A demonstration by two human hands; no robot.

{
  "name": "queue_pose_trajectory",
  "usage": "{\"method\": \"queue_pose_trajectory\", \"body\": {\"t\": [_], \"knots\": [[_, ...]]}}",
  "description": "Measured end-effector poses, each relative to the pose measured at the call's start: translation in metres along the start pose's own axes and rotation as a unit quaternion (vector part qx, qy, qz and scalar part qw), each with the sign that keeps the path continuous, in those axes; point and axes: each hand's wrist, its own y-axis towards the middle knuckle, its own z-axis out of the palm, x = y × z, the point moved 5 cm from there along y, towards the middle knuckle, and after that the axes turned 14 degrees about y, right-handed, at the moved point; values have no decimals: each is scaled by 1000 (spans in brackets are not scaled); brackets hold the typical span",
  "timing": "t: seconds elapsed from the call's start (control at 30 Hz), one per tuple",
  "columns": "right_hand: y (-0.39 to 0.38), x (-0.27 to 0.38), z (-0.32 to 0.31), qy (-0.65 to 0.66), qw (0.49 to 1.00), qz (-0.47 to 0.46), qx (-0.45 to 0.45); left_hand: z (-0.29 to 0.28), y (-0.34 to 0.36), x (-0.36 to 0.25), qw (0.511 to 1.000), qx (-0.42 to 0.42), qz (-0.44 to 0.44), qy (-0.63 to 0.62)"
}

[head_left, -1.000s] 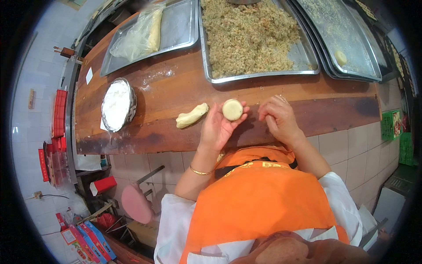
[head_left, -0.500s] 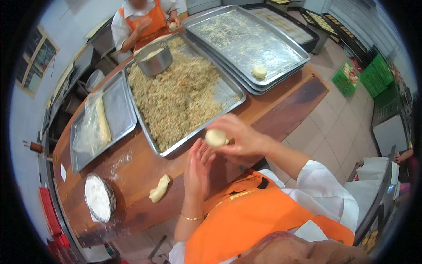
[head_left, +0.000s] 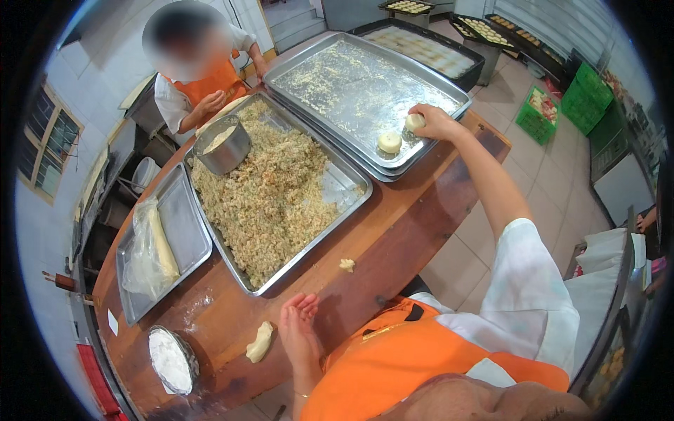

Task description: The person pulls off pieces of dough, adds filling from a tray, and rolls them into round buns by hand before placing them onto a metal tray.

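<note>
My right hand [head_left: 435, 123] reaches onto the stacked metal trays [head_left: 316, 70], its fingers closed on a pale round pastry [head_left: 414, 123], beside another pastry [head_left: 389, 142] on the top tray. My left hand [head_left: 300, 325] is open and empty at the table's near edge, fingers loosely curved upward. Just left of it lies a short piece of dough [head_left: 258, 342], with a small crumbly scrap [head_left: 347, 265] farther up the wooden table [head_left: 393, 231]. A large tray [head_left: 354, 203] of crumbly grainy mixture holds a steel pot [head_left: 228, 154] at its back.
A tray [head_left: 189, 252] with a bagged dough log [head_left: 161, 259] and a bowl of white powder [head_left: 170, 361] are at the left. A co-worker [head_left: 196, 91] in an orange apron stands across the table. Green crates [head_left: 537, 116] stand on the floor at right; dark trays [head_left: 484, 31] fill the back.
My head view has swung up and right. My right hand has carried the pastry from beside my left hand out to the top tray. My left hand stays near the table edge.
</note>
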Motion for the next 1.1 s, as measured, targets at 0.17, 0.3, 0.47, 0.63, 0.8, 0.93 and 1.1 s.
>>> {"method": "queue_pose_trajectory", "body": {"t": [0.17, 0.3, 0.47, 0.63, 0.8, 0.93, 1.1], "knots": [[6, 6, 11, -26, 999, -8, 30, 2, -2, 2, 1000, -7, -3, 1], [9, 1, 12, -38, 998, -4, 44, 8, 1, 1, 1000, 8, -7, 2], [10, 8, 12, -99, 995, -6, 8, 3, 1, 4, 1000, -3, -10, 0], [1, 27, 4, 98, 969, -134, -184, -52, -13, 2, 990, -129, 50, 15], [-99, 156, 65, 127, 946, -294, -57, -127, -31, -6, 775, -279, 165, 542], [-159, 207, 163, 184, 945, -248, 114, -137, -53, 3, 671, -212, 123, 700], [-200, 276, 256, 175, 894, -286, 298, -153, -57, -2, 735, -197, 105, 640]]}}
